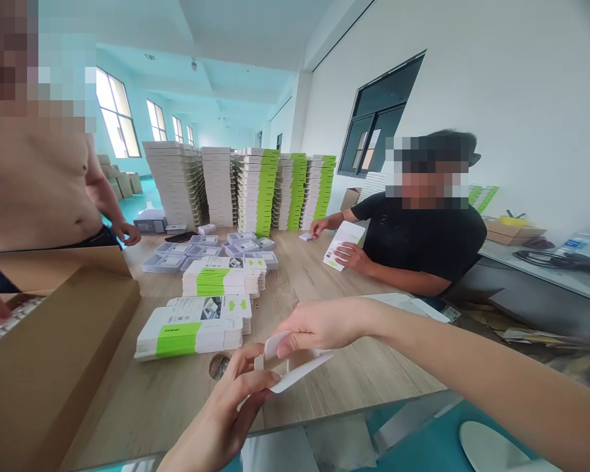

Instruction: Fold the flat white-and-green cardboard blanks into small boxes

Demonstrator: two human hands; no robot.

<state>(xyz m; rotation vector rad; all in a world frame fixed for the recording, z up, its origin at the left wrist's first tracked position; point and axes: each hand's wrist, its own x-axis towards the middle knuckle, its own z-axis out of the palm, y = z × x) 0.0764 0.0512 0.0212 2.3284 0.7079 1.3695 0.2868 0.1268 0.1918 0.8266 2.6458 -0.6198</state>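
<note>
Through the head camera I can make out a thin white card blank, held in the air just above the near edge of a wooden table and pinched between the person's two hands. I judge it to be very light and fairly stiff, though it should bend easily along its creases and could crumple under a hard squeeze. Its smooth face may slip a little, so the flat panels look like the safest place to take hold. The right hand reaches in from the right on a long, nearly level forearm, with its fingers close together and slightly curled, pressing against a folded flap at the upper end of the card. The left hand rises from below, partly closed in a light pinch on the card's lower panel. Farther along the table, just beyond the hands, lie piles of flat white boxes with green bands. Past them are grey plastic trays and tall stacks of boxes at the far end. An open brown cardboard box sits at the table's left side. Across the table, a seated co-worker in a black shirt holds a white box, and a shirtless person stands near the table's far left corner.
</note>
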